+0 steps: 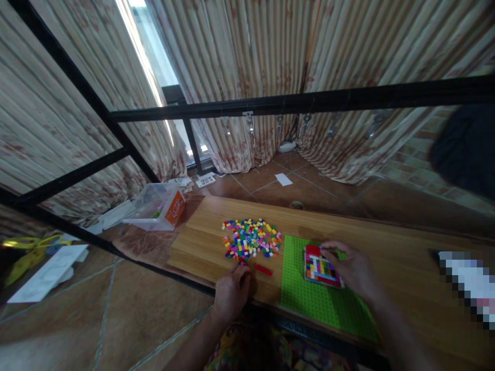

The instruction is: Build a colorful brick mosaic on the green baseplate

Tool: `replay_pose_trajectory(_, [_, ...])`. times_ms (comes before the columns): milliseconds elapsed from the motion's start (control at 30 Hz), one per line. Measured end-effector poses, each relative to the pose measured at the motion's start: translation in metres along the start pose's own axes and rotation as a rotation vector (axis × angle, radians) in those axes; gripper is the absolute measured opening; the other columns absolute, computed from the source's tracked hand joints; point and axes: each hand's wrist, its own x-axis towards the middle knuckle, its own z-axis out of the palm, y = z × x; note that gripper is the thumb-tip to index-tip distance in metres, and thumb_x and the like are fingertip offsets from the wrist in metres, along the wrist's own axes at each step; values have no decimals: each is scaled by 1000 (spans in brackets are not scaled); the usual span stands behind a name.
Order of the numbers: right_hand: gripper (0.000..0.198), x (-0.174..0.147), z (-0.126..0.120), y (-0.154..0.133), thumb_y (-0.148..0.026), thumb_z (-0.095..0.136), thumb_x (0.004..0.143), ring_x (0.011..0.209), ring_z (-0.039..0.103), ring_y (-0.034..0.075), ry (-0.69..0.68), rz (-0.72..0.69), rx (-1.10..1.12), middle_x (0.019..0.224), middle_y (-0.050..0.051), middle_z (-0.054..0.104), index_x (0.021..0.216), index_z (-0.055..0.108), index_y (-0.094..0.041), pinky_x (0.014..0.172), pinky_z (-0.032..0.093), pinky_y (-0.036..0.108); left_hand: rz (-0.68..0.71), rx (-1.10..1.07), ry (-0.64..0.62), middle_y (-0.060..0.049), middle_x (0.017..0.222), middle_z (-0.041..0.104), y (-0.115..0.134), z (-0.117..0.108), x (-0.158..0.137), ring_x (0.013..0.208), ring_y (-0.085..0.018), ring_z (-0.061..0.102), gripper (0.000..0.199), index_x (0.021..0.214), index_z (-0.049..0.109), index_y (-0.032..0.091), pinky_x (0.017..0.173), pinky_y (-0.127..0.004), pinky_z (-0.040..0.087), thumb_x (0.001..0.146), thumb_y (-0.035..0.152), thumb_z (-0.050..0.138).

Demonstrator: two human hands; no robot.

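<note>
A green studded baseplate (292,278) lies on the wooden table, bearing a flat rectangular build of coloured toy bricks (319,267) with a red patch at its top. My right hand (353,265) reaches over the build's upper right, fingers pinched at its surface; whatever they hold is hidden. Left of the baseplate, a loose pile of small multicoloured bricks (253,239) is spread out. My left hand (232,292) rests by the pile's near edge, fingertips closed around a small reddish-pink brick (243,263). A long red brick (263,270) lies just right of that hand.
A clear plastic box (154,219) with an orange label stands beyond the table's left end. A blurred-out object (469,283) lies at the right on the table (406,257). A black metal rail (251,108) crosses before the curtains (240,51).
</note>
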Motion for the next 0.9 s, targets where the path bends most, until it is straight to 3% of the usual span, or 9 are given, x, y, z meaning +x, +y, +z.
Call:
replay_pose_trajectory(200, [39, -4, -1, 5, -46, 48, 86, 104, 63, 23, 56, -103, -35, 111, 8, 68, 112, 66, -22, 92, 48, 38, 48, -8, 115, -4, 95, 67, 4, -19, 33, 84, -15, 64, 20, 100, 63, 21, 76, -24, 49, 90, 21, 46])
replay_pose_trajectory(433, [37, -18, -4, 4, -46, 44, 89, 96, 64, 23, 138, -135, -43, 106, 9, 66, 104, 68, -22, 86, 50, 38, 68, 297, -65, -6, 119, 60, 10, -26, 93, 107, -19, 58, 30, 112, 63, 23, 92, -29, 47, 86, 15, 50])
replay_pose_trajectory(700, [33, -27, -3, 7, -45, 44, 89, 94, 63, 22, 115, -102, 14, 102, 8, 66, 98, 66, -21, 84, 50, 37, 82, 389, -137, -8, 115, 61, 12, -21, 100, 105, -21, 59, 25, 109, 62, 20, 91, -31, 47, 87, 16, 50])
replay_pose_trajectory(900, [29, -34, -4, -9, -41, 46, 91, 93, 62, 22, 144, -119, 26, 101, 8, 65, 100, 65, -21, 84, 49, 38, 86, 460, -160, -10, 113, 62, 19, -21, 100, 101, -22, 61, 26, 108, 60, 17, 86, -31, 48, 87, 14, 45])
